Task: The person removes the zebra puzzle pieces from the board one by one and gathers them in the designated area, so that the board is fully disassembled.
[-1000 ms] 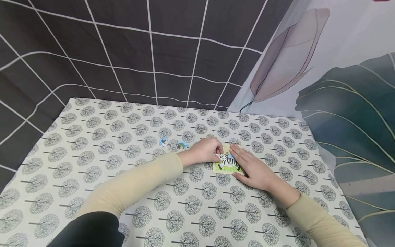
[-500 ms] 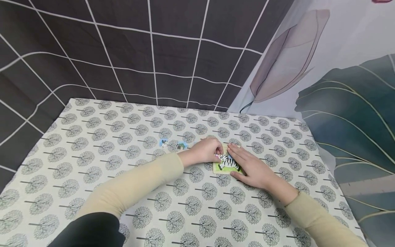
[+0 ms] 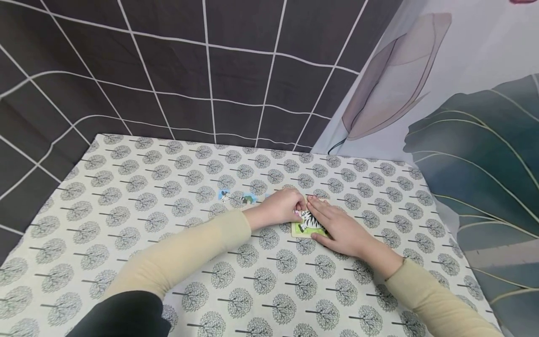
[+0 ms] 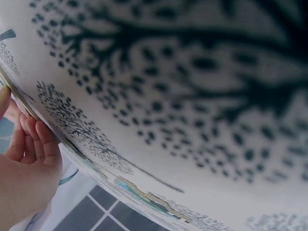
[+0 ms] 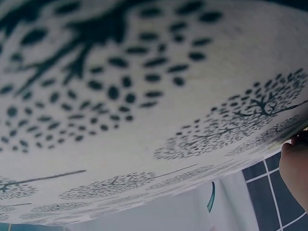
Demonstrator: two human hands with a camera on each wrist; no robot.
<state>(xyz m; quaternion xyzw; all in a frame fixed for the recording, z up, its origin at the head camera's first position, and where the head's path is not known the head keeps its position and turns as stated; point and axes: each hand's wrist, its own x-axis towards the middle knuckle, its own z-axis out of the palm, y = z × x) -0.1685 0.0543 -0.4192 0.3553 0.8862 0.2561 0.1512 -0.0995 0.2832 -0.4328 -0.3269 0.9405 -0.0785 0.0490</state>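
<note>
A small zebra jigsaw puzzle [image 3: 308,230] with a green lower part and a pale border lies on the cloth. My left hand [image 3: 281,207] grips it at its left edge with curled fingers, beside a small pink patch. In the left wrist view the fingers of this hand [image 4: 33,159] meet the thin board edge [image 4: 21,98], thumb on the upper side. My right hand [image 3: 342,230] lies over the puzzle's right part, fingers straight and together, hiding much of the picture. Only a bit of the right hand [image 5: 295,171] shows in the right wrist view.
Left of the puzzle lie loose puzzle pieces: one with a zebra's head on blue [image 3: 223,195] and another in blue and green [image 3: 249,199]. A tree-print cloth [image 3: 236,299] covers the table. Behind it hangs a dark grid-patterned curtain [image 3: 168,61].
My right hand has slid a little left over the puzzle and now covers more of the zebra. The left hand stays at the puzzle's left edge.
</note>
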